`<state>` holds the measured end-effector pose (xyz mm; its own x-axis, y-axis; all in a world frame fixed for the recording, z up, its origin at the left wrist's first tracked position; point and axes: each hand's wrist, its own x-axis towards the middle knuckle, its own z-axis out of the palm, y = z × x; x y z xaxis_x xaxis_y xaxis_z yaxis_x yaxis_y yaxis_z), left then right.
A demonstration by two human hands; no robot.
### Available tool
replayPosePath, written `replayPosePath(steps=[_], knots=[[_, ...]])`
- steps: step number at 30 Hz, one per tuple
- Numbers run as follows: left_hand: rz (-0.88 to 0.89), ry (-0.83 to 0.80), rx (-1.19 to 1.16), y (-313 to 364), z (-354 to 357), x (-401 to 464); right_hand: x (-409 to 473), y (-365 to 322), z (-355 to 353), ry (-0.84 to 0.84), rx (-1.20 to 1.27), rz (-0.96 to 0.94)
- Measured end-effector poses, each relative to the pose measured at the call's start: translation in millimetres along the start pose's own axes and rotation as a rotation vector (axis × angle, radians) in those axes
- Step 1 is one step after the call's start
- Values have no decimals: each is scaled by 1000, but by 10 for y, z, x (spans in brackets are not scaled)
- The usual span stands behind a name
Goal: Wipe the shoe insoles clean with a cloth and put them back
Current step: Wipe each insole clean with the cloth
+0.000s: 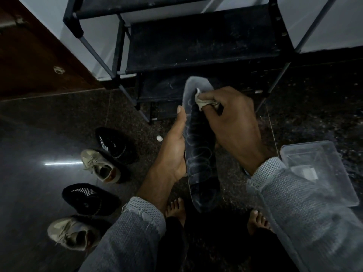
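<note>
Insole (198, 152) is up in the air in front of me, over my bare feet, long dark one with looping chalky streaks down it. My left hand (172, 152) cups its edge with the thumb laid along the side, and my right hand (233, 122) has a tight grip on a balled-up cloth (206, 102), pressing it near the toe end.

Main worry: I'm only propping it from one side, so if I scrub hard it'll probably flex or twist out and land on the gritty floor (49, 134), dirty again. The cloth wad is also tiny, so I may just smear the streaks around.

The four shoes (102, 167) sit to my left, two black, two tan. Easy to shove this into the wrong one in this dim light.
</note>
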<state>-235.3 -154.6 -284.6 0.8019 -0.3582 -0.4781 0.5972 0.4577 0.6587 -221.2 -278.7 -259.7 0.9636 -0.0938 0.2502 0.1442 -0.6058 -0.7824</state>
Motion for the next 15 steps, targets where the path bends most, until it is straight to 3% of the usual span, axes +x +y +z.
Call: replayPosePath(steps=[8, 11, 15], knots=[[10, 11, 57, 11, 63, -51, 42, 92, -94, 65, -81, 78], [7, 24, 141, 1, 52, -54, -8, -28, -16, 23, -20, 34], [-4, 80, 13, 25, 47, -72, -68, -142, 53, -13, 27, -63]])
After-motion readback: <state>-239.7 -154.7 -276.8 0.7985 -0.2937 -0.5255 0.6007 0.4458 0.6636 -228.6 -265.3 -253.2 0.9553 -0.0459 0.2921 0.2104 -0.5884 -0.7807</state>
